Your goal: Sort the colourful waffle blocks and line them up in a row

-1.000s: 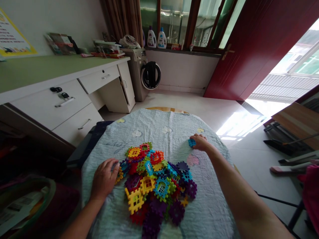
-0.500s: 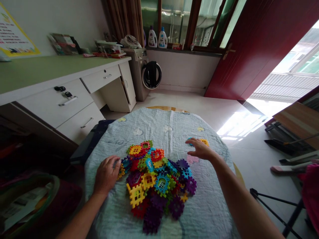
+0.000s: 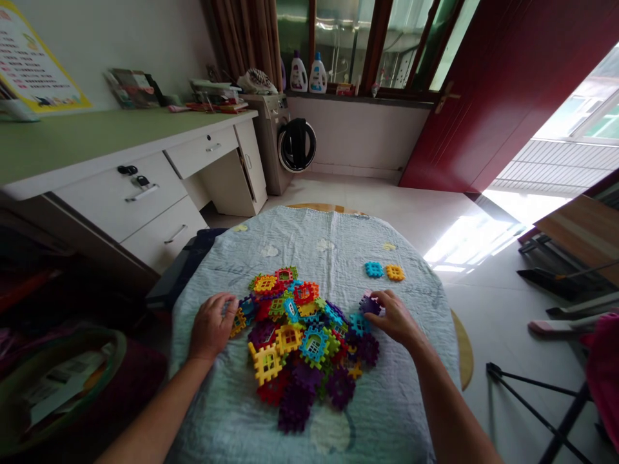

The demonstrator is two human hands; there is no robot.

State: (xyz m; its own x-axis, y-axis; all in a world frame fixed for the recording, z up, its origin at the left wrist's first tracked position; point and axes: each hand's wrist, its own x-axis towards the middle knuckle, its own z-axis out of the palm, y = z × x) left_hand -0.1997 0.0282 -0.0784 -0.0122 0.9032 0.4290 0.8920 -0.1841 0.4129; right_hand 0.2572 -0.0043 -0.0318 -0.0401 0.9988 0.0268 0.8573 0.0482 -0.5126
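A heap of colourful plastic interlocking blocks (image 3: 289, 338), square with notched edges and some with window grids, lies mid-table. At its right edge, my right hand (image 3: 394, 317) pinches a purple interlocking block (image 3: 369, 305) between thumb and fingers. Just below that is a light blue block (image 3: 359, 324). My left hand (image 3: 213, 327) rests at the heap's left edge with its fingers curled. A bit of blue shows between its thumb and forefinger, mostly hidden, beside a yellow block (image 3: 238, 323). Farther back, a blue block (image 3: 374, 269) and a yellow-orange block (image 3: 394, 272) lie side by side, apart from the heap.
The round table is covered by a pale blue cloth (image 3: 309, 241). At the left stand a desk with drawers (image 3: 159, 212) and a bin (image 3: 62, 386). A washing machine (image 3: 273, 142) is behind, a red door (image 3: 464, 116) at the right, and black metal legs (image 3: 532, 399) stand nearby.
My right hand has moved back toward me from the two separate blocks to the heap's right edge and taken hold of a purple block. My left hand stays at the heap's left edge.
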